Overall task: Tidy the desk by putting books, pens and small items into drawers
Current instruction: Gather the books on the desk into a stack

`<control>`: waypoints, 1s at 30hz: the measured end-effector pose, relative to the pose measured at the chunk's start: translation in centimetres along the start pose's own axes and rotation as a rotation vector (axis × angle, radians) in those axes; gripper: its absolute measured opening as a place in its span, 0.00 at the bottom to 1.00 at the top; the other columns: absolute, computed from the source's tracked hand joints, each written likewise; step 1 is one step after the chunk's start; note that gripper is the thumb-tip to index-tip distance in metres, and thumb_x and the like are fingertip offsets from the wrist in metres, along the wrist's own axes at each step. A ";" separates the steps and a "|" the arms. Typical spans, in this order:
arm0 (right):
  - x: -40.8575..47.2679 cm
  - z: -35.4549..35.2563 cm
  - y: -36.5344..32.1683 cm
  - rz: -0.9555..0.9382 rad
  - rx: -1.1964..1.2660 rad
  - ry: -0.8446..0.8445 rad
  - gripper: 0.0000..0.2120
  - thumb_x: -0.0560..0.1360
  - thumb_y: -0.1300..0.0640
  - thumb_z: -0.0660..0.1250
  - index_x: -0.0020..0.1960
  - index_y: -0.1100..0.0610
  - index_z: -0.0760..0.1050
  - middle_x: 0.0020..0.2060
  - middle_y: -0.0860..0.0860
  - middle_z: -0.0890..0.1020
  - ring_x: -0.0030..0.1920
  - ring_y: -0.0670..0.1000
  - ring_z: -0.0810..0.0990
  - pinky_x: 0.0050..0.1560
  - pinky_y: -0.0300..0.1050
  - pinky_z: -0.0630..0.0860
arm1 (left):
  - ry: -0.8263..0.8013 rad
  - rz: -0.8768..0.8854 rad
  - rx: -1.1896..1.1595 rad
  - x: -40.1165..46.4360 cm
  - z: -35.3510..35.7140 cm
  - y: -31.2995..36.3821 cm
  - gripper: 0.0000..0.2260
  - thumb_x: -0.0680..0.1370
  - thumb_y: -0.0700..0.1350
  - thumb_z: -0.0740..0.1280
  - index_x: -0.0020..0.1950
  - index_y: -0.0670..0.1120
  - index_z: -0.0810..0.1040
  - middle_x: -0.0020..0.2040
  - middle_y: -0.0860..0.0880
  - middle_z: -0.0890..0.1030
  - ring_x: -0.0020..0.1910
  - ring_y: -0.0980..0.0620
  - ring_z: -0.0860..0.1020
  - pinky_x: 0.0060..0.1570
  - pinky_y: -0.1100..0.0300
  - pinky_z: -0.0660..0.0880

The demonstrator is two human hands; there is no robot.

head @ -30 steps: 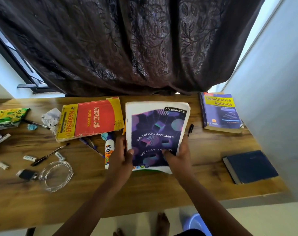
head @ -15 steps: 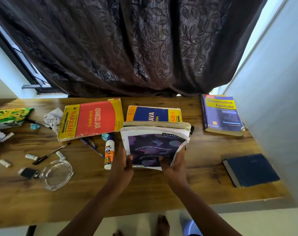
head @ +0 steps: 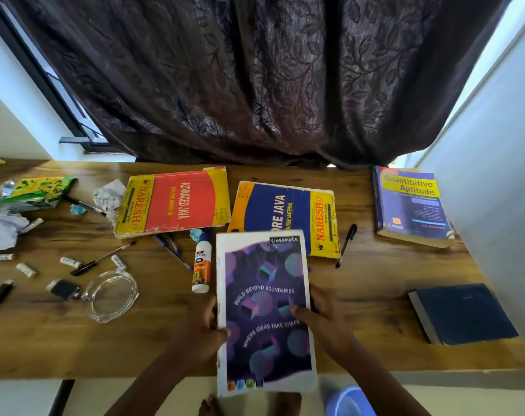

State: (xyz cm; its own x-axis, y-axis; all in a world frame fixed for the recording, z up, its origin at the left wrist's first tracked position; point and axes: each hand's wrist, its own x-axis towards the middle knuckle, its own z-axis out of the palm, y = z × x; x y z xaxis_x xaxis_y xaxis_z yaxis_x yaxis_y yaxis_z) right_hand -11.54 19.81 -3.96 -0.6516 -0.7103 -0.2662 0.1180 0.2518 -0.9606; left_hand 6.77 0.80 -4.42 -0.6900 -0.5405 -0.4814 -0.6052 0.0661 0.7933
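Your left hand [head: 199, 331] clamped notebook [head: 265, 310] at its 9 o'clock edge, right hand [head: 321, 316] at 3 o'clock edge, both equally near. Notebook's long axis ran 12-to-6, near end overhanging desk [head: 375, 295] front edge. No drawer in view; next move likely toward you.

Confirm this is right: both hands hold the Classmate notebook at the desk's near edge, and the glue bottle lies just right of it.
One thing is wrong. In the head view, the glue bottle lies just left of the Classmate notebook, not right. Both the left hand and right hand do hold it at the desk's near edge.
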 end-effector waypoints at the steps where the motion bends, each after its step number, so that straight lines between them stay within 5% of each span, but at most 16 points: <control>1: -0.1 -0.1 0.7 0.041 -0.037 -0.022 0.14 0.74 0.58 0.69 0.57 0.48 0.83 0.53 0.55 0.87 0.54 0.59 0.86 0.56 0.65 0.81 | -0.024 -0.037 0.017 0.0 0.1 -0.5 0.17 0.68 0.43 0.76 0.55 0.52 0.78 0.44 0.53 0.87 0.44 0.51 0.86 0.48 0.42 0.83; 8: 0.1 -0.3 3.7 0.240 -0.262 -0.084 0.14 0.68 0.47 0.70 0.52 0.47 0.84 0.47 0.50 0.88 0.48 0.54 0.87 0.54 0.65 0.82 | -0.002 -0.112 0.161 -0.5 1.6 -0.8 0.14 0.75 0.56 0.66 0.49 0.47 0.80 0.40 0.49 0.86 0.38 0.50 0.86 0.43 0.40 0.83; 12: 0.5 0.2 2.7 0.316 -0.346 -0.041 0.14 0.65 0.47 0.68 0.48 0.50 0.85 0.40 0.46 0.88 0.42 0.48 0.87 0.48 0.54 0.84 | 0.119 -0.020 0.423 0.0 2.3 0.2 0.13 0.83 0.54 0.64 0.43 0.49 0.75 0.35 0.54 0.80 0.34 0.55 0.81 0.34 0.68 0.76; 15: 0.5 0.5 1.1 0.319 -0.411 -0.030 0.05 0.70 0.54 0.69 0.43 0.53 0.82 0.33 0.43 0.85 0.37 0.41 0.83 0.35 0.38 0.78 | 0.161 0.013 0.458 0.4 2.6 0.9 0.10 0.83 0.53 0.64 0.43 0.53 0.72 0.35 0.57 0.77 0.34 0.58 0.80 0.36 0.66 0.77; 17: 0.8 0.5 0.5 0.329 -0.465 -0.031 0.09 0.70 0.50 0.68 0.47 0.52 0.82 0.38 0.45 0.85 0.41 0.44 0.84 0.36 0.37 0.77 | 0.194 0.013 0.507 0.8 2.7 1.3 0.14 0.83 0.53 0.65 0.39 0.53 0.70 0.34 0.56 0.76 0.34 0.57 0.79 0.37 0.62 0.77; 21: 1.8 0.3 -0.8 0.349 -0.762 -0.048 0.23 0.69 0.39 0.66 0.55 0.53 0.82 0.47 0.50 0.85 0.48 0.53 0.83 0.49 0.47 0.81 | 0.261 -0.017 0.568 1.2 3.1 2.3 0.15 0.83 0.54 0.64 0.39 0.50 0.71 0.32 0.56 0.73 0.30 0.59 0.72 0.28 0.70 0.62; 30: 2.7 1.1 -2.0 0.263 -1.085 -0.122 0.26 0.78 0.37 0.59 0.62 0.55 0.79 0.58 0.55 0.83 0.59 0.58 0.81 0.53 0.47 0.74 | 0.403 0.055 0.570 2.2 2.3 1.5 0.13 0.80 0.53 0.70 0.52 0.47 0.71 0.44 0.49 0.79 0.35 0.56 0.74 0.30 0.67 0.65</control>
State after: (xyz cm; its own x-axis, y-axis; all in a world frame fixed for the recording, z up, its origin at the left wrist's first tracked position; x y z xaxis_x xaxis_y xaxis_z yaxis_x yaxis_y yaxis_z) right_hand -12.67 16.67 -2.79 -0.6181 -0.5950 -0.5137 -0.5122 0.8006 -0.3110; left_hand 3.45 1.68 -5.19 -0.5916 -0.7852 -0.1828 -0.7635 0.4727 0.4401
